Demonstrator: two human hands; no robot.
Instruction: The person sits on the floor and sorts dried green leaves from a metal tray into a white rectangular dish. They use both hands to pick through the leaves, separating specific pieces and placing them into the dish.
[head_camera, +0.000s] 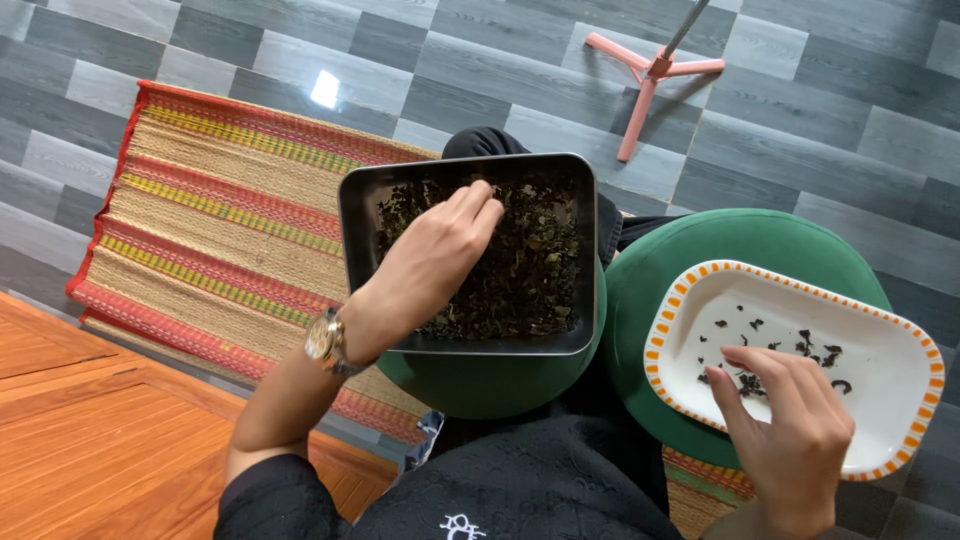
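Head view: striped woven mat (215, 215) covers grey tiled floor (820, 120).

— What is the left hand (430, 262) covering in the dark metal tray (352, 215)?
— Some dried leaves (530, 265); its fingertips are disappearing among them.
— And the pink stand (655, 75)?
— The picture's top edge is cutting its pole off.

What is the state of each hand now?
Left hand: fingers pinched in the dried leaves of the metal tray.
Right hand: curled, touching the white dish.
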